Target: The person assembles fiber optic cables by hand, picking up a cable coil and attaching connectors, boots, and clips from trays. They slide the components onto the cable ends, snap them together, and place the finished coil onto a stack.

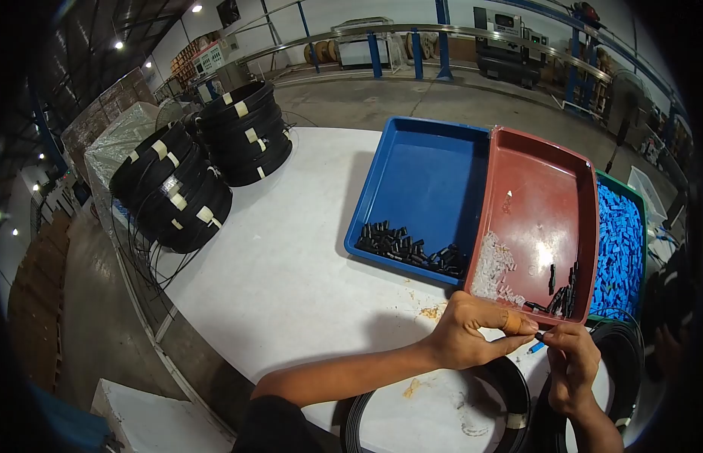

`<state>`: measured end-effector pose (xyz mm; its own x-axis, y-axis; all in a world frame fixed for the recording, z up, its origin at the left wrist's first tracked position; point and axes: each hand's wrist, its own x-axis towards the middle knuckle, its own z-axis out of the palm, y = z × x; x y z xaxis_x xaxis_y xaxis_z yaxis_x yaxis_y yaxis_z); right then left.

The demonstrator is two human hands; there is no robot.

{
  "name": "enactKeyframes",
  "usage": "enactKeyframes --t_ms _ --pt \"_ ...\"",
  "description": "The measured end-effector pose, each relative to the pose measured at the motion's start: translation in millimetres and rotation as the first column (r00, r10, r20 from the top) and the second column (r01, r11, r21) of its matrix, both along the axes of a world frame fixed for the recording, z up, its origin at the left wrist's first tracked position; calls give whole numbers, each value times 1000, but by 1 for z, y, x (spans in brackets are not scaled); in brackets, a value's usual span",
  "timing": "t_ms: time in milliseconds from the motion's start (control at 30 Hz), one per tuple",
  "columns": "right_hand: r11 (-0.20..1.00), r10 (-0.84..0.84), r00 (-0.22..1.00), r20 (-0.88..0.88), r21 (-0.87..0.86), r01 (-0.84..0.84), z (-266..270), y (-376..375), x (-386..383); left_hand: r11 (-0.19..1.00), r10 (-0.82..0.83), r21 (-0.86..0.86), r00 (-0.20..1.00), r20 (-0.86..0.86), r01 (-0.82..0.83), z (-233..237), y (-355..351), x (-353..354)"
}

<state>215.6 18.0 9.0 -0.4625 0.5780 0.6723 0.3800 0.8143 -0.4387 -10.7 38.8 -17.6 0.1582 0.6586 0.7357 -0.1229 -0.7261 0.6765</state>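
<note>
My left hand [480, 331], with an orange band round one finger, pinches a small black piece [539, 337] in front of the red tray [544, 158]. Close against it, my right hand [574, 362] has its fingertips closed on the same piece. A small blue piece [536, 347] shows just below the fingertips. Under my hands lie a black cable coil [518, 400] and a second coil [619, 362] to its right. The red tray holds clear plastic pieces [493, 268] and black pieces [567, 294].
A blue tray [427, 174] with black connectors [404, 248] adjoins the red one. A green tray of blue pieces [619, 241] stands to the right. Stacked black coils [174, 189] sit at the left on the white table [291, 241]. Someone's dark sleeve shows at the right edge.
</note>
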Motion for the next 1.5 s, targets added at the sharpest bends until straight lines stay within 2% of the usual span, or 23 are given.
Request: enactKeyframes --t_ms 167,300,367,400,500,567,800,867,1000,1100,1167,1200,1300,1367,1500 --pt "1000 13 1000 -2 26 -13 -1 1 -1 985 -84 -152 996 1 84 -1 -1 -3" --pt "999 11 999 34 40 -12 -3 -1 1 978 -113 -184 992 -53 101 -1 -1 -5" --pt "993 -55 997 55 105 49 -5 -2 0 925 -91 -371 996 8 87 0 -5 -1" --pt "993 -57 997 55 105 51 -5 -3 0 924 -92 -371 996 8 89 0 -5 -1" --pt "995 -77 996 37 74 74 -6 -4 -2 956 -104 -278 994 -14 96 -3 -1 -4" --pt "998 -61 995 76 38 58 -3 -4 -2 996 -44 -84 993 -105 36 -7 2 -7" --pt "999 -47 995 90 28 45 0 -1 -3 999 30 34 985 -167 -25 -12 0 -6" --pt "1000 -3 995 99 -26 5 0 1 -1 930 192 357 948 -254 -93 -16 -1 -5" --pt "999 19 993 116 -33 -15 2 4 1 902 213 422 944 -252 -90 -13 -3 -1" --pt "1000 -30 998 61 0 30 -2 5 -3 933 151 351 970 -189 -77 -13 0 -3" --pt "996 -79 995 56 -27 81 -3 1 -3 989 16 145 996 -90 -3 -12 -3 0" --pt "995 -89 994 61 -34 91 -4 -1 -2 990 5 138 996 -85 7 -11 -4 0" --pt "998 -56 992 112 -24 59 -3 -1 2 999 -34 -25 994 -102 32 -3 -5 -4" --pt "999 -35 993 116 -28 38 -1 0 1 999 -36 -3 996 -78 36 -3 -3 -1" --pt "997 -30 994 104 -62 36 -3 -1 2 1000 -9 -3 989 -150 9 -6 -1 -2"
